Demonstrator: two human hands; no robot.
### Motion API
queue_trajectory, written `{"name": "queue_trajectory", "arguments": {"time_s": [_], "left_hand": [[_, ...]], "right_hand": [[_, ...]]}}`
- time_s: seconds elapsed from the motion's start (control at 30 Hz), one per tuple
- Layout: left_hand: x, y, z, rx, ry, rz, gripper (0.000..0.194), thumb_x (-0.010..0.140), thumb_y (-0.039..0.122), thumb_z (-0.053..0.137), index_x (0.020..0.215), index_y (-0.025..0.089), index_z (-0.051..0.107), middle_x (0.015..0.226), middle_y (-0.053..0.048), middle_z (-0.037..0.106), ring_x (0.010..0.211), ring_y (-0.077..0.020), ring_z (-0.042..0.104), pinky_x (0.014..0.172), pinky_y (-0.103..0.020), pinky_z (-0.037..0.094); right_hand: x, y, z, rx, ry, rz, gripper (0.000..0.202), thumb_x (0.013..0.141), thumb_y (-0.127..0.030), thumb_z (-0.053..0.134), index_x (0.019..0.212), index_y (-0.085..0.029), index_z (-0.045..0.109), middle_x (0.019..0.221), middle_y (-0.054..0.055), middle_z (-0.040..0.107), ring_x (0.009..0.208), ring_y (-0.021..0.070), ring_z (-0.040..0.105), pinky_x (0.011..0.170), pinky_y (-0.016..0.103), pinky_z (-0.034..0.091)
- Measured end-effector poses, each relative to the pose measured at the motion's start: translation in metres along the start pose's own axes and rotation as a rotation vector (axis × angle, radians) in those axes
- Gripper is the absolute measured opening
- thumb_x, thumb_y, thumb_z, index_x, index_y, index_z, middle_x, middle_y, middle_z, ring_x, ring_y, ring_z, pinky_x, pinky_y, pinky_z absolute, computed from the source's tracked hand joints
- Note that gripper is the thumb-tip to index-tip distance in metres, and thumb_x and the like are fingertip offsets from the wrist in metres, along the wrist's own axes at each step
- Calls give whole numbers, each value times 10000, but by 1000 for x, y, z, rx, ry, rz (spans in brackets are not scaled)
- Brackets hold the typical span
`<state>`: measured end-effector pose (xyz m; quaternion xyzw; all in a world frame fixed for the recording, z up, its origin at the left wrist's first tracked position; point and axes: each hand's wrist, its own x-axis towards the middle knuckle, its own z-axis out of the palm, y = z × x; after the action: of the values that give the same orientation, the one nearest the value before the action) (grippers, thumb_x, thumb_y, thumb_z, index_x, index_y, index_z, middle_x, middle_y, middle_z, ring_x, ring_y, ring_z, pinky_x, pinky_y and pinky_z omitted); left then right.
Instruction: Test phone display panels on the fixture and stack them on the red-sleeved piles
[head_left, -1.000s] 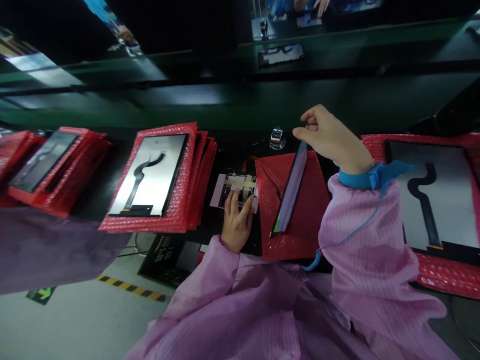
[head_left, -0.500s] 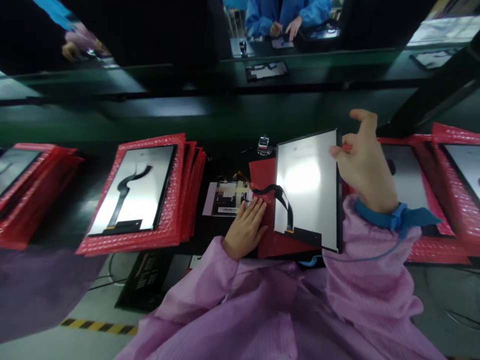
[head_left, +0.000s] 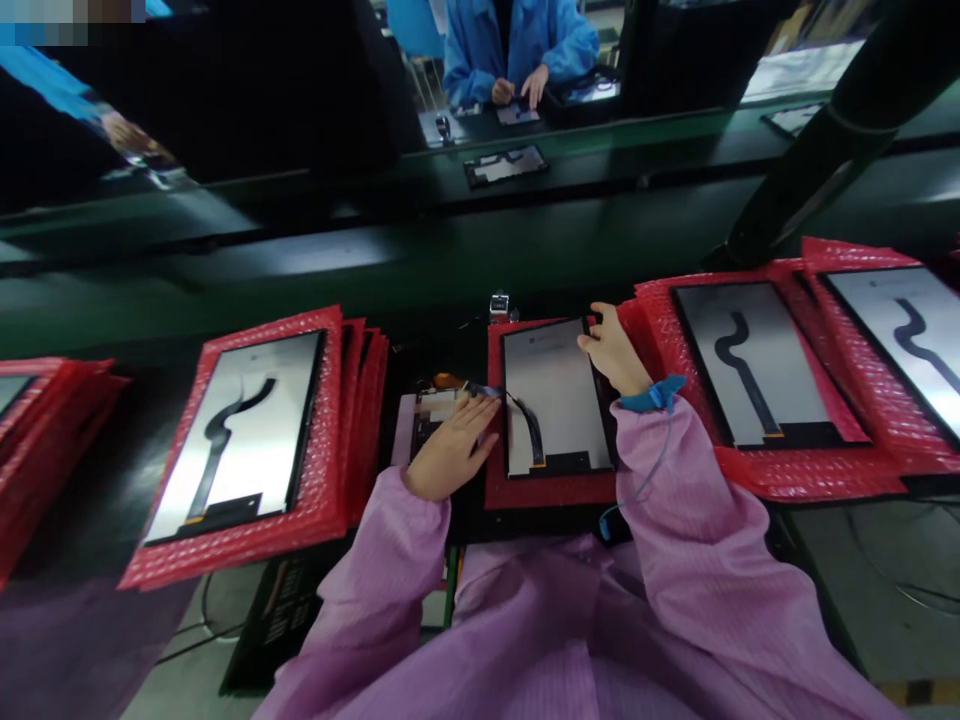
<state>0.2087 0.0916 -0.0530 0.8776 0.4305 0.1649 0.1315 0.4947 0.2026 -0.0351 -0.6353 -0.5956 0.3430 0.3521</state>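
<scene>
In the head view, a flat rectangular display panel with smooth silvery back and thin black edges (head_left: 556, 400) lies on a flat red sheet (head_left: 551, 490) on the dark bench (head_left: 424, 345). Its long axis goes away from the person, the far end leaning slightly left; the black strip is at the near end. From there a soft, curved black ribbon cable (head_left: 534, 430) runs toward the left hand (head_left: 454, 450). This hand is open, palm down, fingers nearly straight over a small circuit board (head_left: 427, 405) and the cable end. The right hand (head_left: 611, 350) touches the panel's far right corner, thumb and forefinger apart; I cannot tell whether it grips.
</scene>
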Motion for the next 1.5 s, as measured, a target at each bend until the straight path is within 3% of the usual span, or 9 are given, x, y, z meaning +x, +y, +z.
{"name": "queue_trajectory", "arguments": {"time_s": [0.07,0.17,0.23,0.3,0.4,0.57,0.77,1.13,1.5], "left_hand": [[10,3,-16,-13,91,58,363,1033,270,429,1319,172,630,1280,-122,722,1195,-249,682,1073,-443,536],[32,3,-36,-4,287,97,297,1026,230,448,1194,197,690,1101,-79,768,1020,-208,718,945,-370,582],[48,-4,-40,43,405,63,300,1021,249,454,1198,186,687,1130,-94,753,1074,-229,689,984,-409,556],[60,-17,-36,89,444,8,343,1025,285,437,1255,169,663,1231,-120,722,1182,-258,644,1075,-475,495],[66,-37,-23,101,377,-51,387,1036,316,391,1282,171,653,1283,-121,709,1256,-265,614,1176,-542,383],[57,-45,-16,81,325,-51,355,1034,308,393,1048,196,729,1098,-86,772,1127,-235,679,1195,-544,334],[54,-30,-26,81,289,-20,219,963,280,504,879,225,698,906,-32,764,974,-232,691,1215,-600,210],[54,-25,-26,-136,161,-105,221,926,293,473,804,220,642,791,-16,693,825,-200,641,1152,-533,300],[55,-22,-18,-75,174,-89,240,927,265,456,792,223,650,791,-19,702,813,-200,633,1132,-500,320]], "right_hand": [[-5,-5,-1,-85,25,-16,463,858,-122,531,1315,-150,467,806,38,598,821,251,624,810,437,530],[-17,-18,5,-185,129,-94,322,896,-184,550,1214,-138,571,1139,198,623,1151,375,552,988,569,446],[-24,-27,16,-250,141,-225,282,949,-273,547,1186,-132,604,1295,233,569,1279,404,456,1063,592,378],[-30,-32,31,-253,9,-380,288,1002,-358,508,1135,-138,639,1276,212,601,1256,365,484,1085,564,358],[-37,-33,56,-187,-248,-512,301,1043,-380,468,953,-178,672,1118,125,692,1125,259,582,1067,477,378],[-42,-32,74,-149,-346,-555,201,1018,-301,542,904,-180,656,1137,98,708,1109,211,601,1031,429,391],[-44,-36,70,-98,-392,-577,114,928,-177,605,815,-192,605,1067,81,710,1061,207,621,1008,426,393],[-45,-39,72,-14,-426,-521,166,867,-118,515,750,-217,582,936,41,708,935,197,609,945,399,414],[-45,-36,74,-16,-397,-535,159,863,-131,585,734,-216,549,879,34,688,873,193,586,912,380,405]]}}
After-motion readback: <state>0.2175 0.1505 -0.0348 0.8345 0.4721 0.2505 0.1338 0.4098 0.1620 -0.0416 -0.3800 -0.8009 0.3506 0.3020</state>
